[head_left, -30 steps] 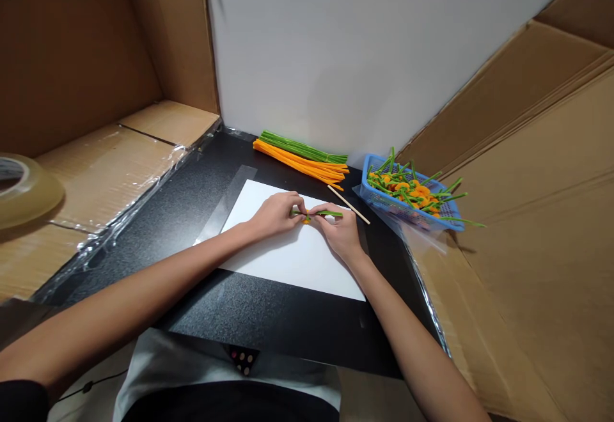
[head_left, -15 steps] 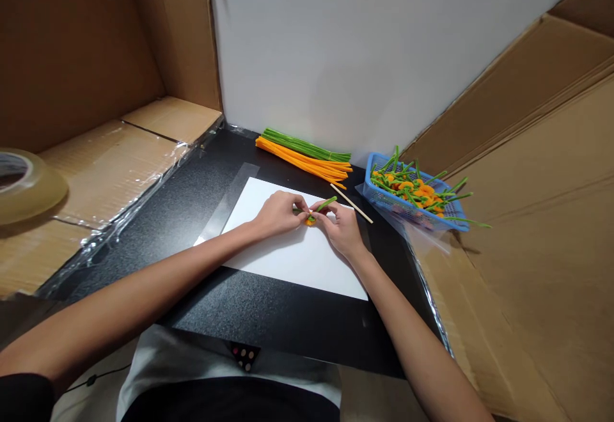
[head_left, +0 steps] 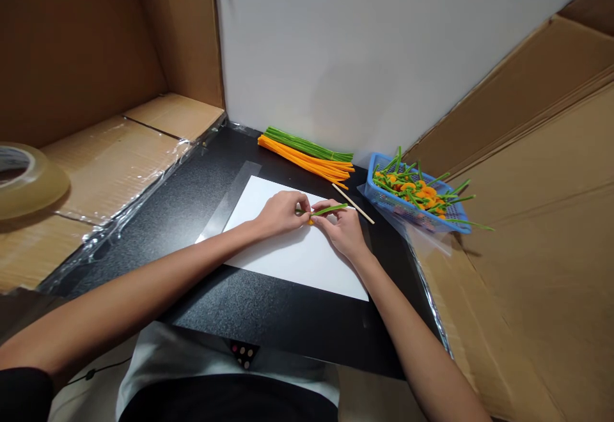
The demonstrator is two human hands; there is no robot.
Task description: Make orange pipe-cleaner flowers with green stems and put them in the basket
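Over white paper (head_left: 288, 259) on the black bench (head_left: 249, 307): left hand (head_left: 281, 213) and right hand (head_left: 338, 227) closed, pinching green pipe cleaner (head_left: 330, 209), orange piece (head_left: 311, 222) at its end.

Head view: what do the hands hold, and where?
The left hand and right hand pinch a green fuzzy pipe cleaner at its end, by an orange piece.

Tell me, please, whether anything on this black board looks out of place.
The blue mesh basket looks odd: it seems to overhang the right edge of the black board, with green stems poking past its rim.
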